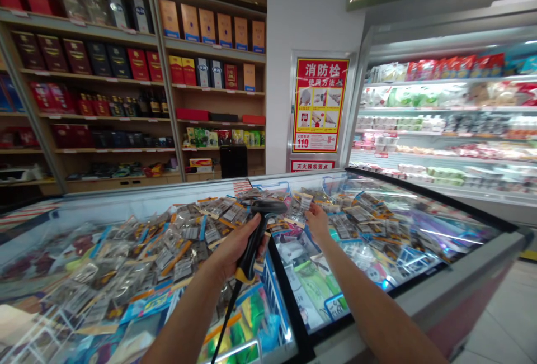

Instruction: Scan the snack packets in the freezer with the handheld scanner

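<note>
My left hand point(238, 245) is wrapped round the grip of a black barcode scanner point(250, 246) with yellow trim, its cable hanging down toward the bottom edge. The scanner's head points right, at a small clear packet point(298, 208) with a printed label. That packet is pinched at its right edge by my right hand point(318, 222), just beyond the scanner head. Under and around both hands, many similar packets point(183, 269) with orange or blue edges lie spread over the glass top of a chest freezer point(293, 319).
Bagged goods and wire baskets point(272, 297) show inside the freezer. Behind it stand wooden shelves point(213, 51) of boxed goods and a red fire-hydrant sign point(321, 105). A lit refrigerated display point(444, 112) is at the right, above a tiled floor point(499, 319).
</note>
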A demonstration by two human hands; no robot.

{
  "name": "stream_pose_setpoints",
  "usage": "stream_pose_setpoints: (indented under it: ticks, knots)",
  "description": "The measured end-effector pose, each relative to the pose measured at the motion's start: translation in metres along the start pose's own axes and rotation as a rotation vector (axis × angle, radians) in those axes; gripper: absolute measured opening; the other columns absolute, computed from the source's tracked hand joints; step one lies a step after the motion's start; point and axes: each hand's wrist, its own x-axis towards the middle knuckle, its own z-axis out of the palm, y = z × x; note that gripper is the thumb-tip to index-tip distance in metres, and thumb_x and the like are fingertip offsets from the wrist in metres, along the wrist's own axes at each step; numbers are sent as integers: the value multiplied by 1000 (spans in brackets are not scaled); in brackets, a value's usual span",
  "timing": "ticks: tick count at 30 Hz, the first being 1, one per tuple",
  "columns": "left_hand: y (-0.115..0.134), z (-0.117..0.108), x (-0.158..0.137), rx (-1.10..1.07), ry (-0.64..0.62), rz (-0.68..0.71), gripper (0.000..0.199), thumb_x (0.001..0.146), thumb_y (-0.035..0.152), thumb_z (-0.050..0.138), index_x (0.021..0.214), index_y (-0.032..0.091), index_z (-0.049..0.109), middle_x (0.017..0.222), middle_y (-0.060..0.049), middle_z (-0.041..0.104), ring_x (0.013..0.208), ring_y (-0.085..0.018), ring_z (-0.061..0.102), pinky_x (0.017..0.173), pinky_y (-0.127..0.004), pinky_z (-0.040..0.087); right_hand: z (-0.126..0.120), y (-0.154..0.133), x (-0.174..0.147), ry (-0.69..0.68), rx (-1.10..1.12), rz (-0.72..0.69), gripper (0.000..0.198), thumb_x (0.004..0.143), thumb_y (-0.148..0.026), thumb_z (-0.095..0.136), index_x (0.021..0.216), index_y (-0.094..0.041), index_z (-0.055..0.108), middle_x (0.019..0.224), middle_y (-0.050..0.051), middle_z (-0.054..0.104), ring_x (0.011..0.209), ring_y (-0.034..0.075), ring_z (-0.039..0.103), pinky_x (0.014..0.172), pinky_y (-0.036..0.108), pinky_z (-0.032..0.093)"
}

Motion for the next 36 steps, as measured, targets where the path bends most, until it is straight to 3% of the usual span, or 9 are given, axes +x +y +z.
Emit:
stream_pose_setpoints:
  ticks: [7,11,15,18,20,24,29,33,36]
  knots:
    - [-1,-1,-1,11,-10,4,43,71,54,51,60,13,53,51,-1,55,40,-6,47,39,-16,36,-1,-23,-9,-31,121,364,21,57,-21,52,77,-19,55,55,-3,58,56,15,56,51,26,46]
    - [0,-3,0,-1,13,-4,38,70,52,53,68,14,52,52,-1,56,40,-6,47,37,-15,34,-5,-30,-15,-80,-50,462,36,61,-19,52,97,-21,51,59,-3,56,56,15,57,51,28,47]
    - [0,-4,2,1,17,4,36,70,51,54,73,15,50,53,0,56,41,-6,48,38,-15,35,-19,-36,-13,-311,-550,333,69,53,-18,64,119,-23,42,76,2,61,69,21,60,59,33,47]
    - [0,-5,2,13,28,-4,36,71,51,53,72,16,50,54,0,56,42,-6,48,39,-16,36,-26,-41,-10,-453,-974,81,66,46,-23,72,109,-17,55,98,10,60,90,28,56,74,36,44]
    - [0,-4,1,24,53,-12,36,71,51,53,72,15,51,55,0,56,42,-7,49,39,-16,36,-25,-42,-10,-538,-1066,-109,67,47,-24,71,111,-16,55,113,11,54,102,28,50,84,35,39]
    - [-1,-1,0,38,51,-17,36,70,51,55,70,15,52,54,0,57,42,-7,49,39,-16,36,-23,-42,-10,-719,-1001,-151,69,53,-20,67,119,-18,49,112,9,57,101,24,52,82,30,39]
    - [-1,-1,0,63,63,-10,39,69,53,54,65,13,53,51,-1,57,40,-6,48,38,-16,36,-38,-43,-2,-665,-905,92,17,50,-25,70,62,-16,62,59,1,60,68,21,58,60,27,42]
    - [-1,-3,1,45,81,-25,38,69,52,55,67,15,52,52,-1,57,41,-7,49,38,-16,37,-45,-43,6,-323,-307,357,13,63,-27,60,58,-19,52,49,-3,53,50,12,53,49,24,43]
    - [-1,-2,1,37,66,-27,38,71,52,53,67,14,53,53,-1,57,41,-7,50,38,-16,37,-36,-41,7,-56,145,396,8,63,-16,56,66,-20,49,51,-5,53,47,10,52,49,24,46]
